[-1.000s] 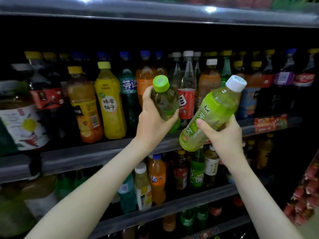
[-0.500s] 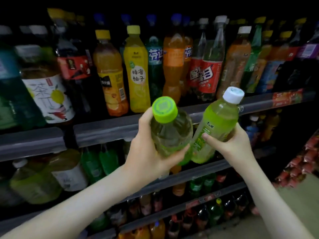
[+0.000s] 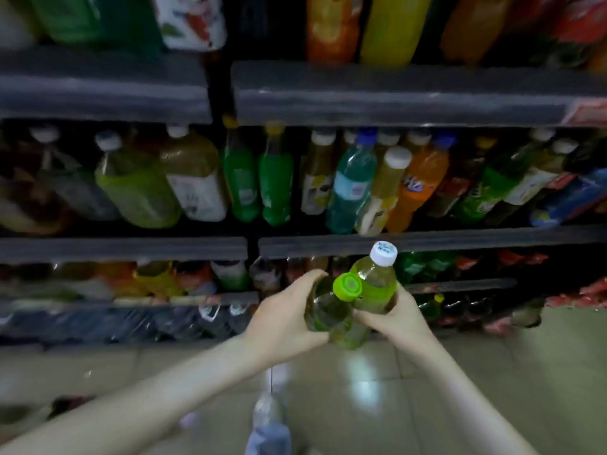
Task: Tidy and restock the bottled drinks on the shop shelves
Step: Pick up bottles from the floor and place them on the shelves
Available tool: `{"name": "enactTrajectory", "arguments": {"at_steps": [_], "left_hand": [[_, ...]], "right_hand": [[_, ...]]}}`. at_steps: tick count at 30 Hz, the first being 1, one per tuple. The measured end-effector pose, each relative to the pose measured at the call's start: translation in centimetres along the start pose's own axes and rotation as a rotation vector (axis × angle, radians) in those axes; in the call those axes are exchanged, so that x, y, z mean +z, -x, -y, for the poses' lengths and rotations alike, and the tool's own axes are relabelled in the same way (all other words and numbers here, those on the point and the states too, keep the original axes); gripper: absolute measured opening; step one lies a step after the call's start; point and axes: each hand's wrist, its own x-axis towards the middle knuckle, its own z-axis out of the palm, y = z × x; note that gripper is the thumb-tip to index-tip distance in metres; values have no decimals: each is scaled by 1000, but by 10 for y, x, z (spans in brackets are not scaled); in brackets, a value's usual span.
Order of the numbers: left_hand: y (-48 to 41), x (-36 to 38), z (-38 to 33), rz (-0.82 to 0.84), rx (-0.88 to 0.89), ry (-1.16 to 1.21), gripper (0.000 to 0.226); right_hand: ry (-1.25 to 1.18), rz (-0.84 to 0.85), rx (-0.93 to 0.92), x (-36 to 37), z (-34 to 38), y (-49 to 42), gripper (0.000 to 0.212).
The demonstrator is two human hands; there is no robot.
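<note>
Two green drinks in my hands, neither one shelved yet.

Nearest me, a blurred clear bottle (image 3: pixel 269 418) shows low over the floor (image 3: pixel 492 372); I cannot tell whether it stands there. My left hand (image 3: pixel 282 320) curls round the green-capped bottle (image 3: pixel 325 311) and my right hand (image 3: pixel 399 318) wraps the white-capped bottle (image 3: pixel 374 287). The two bottles touch, held low in front of the bottom shelves. Neither is set down, so I judge that placing this pair is all left to do. Beyond them the lower shelf (image 3: pixel 460 285) and the middle shelf (image 3: pixel 427 239) look well stocked to the front edge, though blur hides any gap. Farthest off, the top shelf (image 3: pixel 394 93) looks full too, so most restocking seems done.
</note>
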Motion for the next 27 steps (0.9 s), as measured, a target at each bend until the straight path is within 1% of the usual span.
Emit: {"name": "enactTrajectory", "arguments": {"at_steps": [5,9,12,15,17,19,22,25,27], "left_hand": [[63,53,81,-28,-235,-70,80],[111,115,168,65,-428,-57,79],[149,179,249,129,-579,-46,80],[186,259,342,149,-646,-58,82],[200,298,390,142,-686,-34,82],[221,348,447,101,-755,35,80],[247,415,520,20,-825,138,77],[268,462,564,-78,-880,213,73],[280,482,578,-124,-875,250,77]], "right_hand": [[11,200,143,63,-87,5,60],[17,291,283,129,-181,13,59],[65,282,370,183,-269,19,60],[56,279,439,240,-380,21,61],[83,238,470,269,-431,15,60],[94,219,481,306,-500,13,60],[76,204,444,358,-592,1,57],[76,218,397,390,-659,-6,58],[80,234,349,400,-691,-8,58]]}}
